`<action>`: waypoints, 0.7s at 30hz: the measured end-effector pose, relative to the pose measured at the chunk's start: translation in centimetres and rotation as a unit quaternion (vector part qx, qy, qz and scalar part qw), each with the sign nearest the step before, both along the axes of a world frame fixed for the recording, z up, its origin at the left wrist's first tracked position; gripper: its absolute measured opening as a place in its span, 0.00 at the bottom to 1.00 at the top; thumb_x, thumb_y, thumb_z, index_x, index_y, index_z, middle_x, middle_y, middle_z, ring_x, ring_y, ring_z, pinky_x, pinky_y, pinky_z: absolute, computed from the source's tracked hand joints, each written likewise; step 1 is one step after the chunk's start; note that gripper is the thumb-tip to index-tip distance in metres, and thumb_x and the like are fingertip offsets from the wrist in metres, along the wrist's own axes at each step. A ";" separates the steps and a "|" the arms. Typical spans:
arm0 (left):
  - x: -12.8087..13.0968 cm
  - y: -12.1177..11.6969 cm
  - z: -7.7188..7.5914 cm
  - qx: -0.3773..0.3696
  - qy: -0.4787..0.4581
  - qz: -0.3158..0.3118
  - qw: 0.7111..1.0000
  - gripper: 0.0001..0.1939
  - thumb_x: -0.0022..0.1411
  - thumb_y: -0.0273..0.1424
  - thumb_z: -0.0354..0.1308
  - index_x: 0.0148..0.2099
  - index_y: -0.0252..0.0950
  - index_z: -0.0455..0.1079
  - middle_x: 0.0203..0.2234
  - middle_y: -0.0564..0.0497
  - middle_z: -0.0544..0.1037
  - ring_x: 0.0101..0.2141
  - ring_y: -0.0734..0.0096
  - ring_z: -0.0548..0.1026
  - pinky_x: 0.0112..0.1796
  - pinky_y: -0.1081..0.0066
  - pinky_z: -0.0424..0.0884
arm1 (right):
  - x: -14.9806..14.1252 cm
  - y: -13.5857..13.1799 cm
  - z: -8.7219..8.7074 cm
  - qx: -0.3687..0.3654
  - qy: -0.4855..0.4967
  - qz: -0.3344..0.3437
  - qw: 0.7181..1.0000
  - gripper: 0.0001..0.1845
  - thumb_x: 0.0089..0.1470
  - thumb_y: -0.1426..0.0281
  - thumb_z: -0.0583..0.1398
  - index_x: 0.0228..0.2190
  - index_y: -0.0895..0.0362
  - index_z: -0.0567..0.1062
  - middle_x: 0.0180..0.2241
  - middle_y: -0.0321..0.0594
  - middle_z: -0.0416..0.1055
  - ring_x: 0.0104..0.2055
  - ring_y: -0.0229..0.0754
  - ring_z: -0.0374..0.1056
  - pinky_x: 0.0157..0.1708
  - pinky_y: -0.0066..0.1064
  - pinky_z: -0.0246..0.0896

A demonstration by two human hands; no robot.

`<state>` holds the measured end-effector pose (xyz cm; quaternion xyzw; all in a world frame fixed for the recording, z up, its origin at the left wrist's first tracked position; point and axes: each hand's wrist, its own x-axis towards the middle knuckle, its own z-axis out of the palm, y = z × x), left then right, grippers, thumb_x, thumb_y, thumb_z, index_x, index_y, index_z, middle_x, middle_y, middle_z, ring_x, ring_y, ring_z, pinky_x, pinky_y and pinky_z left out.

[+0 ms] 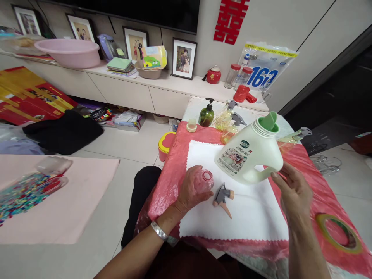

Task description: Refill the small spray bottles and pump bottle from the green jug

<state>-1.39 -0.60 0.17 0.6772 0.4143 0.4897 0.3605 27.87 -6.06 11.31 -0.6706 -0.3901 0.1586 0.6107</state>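
Note:
My left hand [192,190] is wrapped round a small clear pink bottle [207,176], whose uncapped mouth faces up. My right hand [295,188] grips the handle side of a large pale green detergent jug [252,155]. The jug leans over the white cloth, its cap off and a green pouring spout showing in its neck. Between my hands a grey and peach trigger spray head [223,197] lies on the scallop-edged white cloth [247,223]. Past the cloth stands a clear cap [191,125], near a green pump bottle [206,113].
Several spray bottles [229,133] stand behind and beside the jug. A roll of tape [338,232] lies on the red table cover [162,190] at right. On the left, a pink surface [95,186] holds colourful small pieces [23,197]. A yellow and red stool [166,145] stands beyond the table's left edge.

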 end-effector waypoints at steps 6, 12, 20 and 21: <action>0.1 0.1 0.1 -0.011 0.000 -0.005 1.000 0.50 0.40 0.47 0.78 0.64 0.48 0.61 0.57 0.42 0.74 0.57 0.41 0.74 0.59 0.39 0.71 | 0.5 3.4 -2.2 0.008 0.053 0.008 0.999 0.28 0.33 0.62 0.73 0.38 0.57 0.77 0.38 0.39 0.77 0.40 0.45 0.72 0.47 0.43 0.68; 0.2 0.1 -0.1 -0.002 -0.009 -0.008 1.000 0.50 0.41 0.49 0.77 0.64 0.47 0.61 0.57 0.42 0.73 0.57 0.43 0.74 0.58 0.40 0.73 | -0.1 5.2 -2.0 0.031 0.043 -0.056 0.997 0.22 0.29 0.65 0.70 0.31 0.57 0.75 0.25 0.30 0.69 0.27 0.36 0.62 0.28 0.30 0.57; 0.3 0.3 -0.2 -0.006 0.018 -0.007 1.000 0.51 0.39 0.50 0.77 0.63 0.44 0.62 0.56 0.42 0.74 0.56 0.44 0.75 0.59 0.44 0.72 | 0.1 1.7 3.2 -0.016 -0.022 -0.140 0.990 0.20 0.22 0.69 0.72 0.26 0.55 0.78 0.24 0.37 0.69 0.25 0.40 0.60 0.28 0.39 0.55; 0.3 0.4 -0.2 -0.009 0.024 -0.009 1.000 0.51 0.39 0.51 0.77 0.62 0.44 0.62 0.56 0.42 0.74 0.57 0.45 0.75 0.59 0.44 0.72 | 0.1 0.9 4.3 -0.031 -0.036 -0.150 0.988 0.20 0.23 0.68 0.71 0.26 0.54 0.79 0.25 0.38 0.69 0.25 0.41 0.60 0.27 0.40 0.55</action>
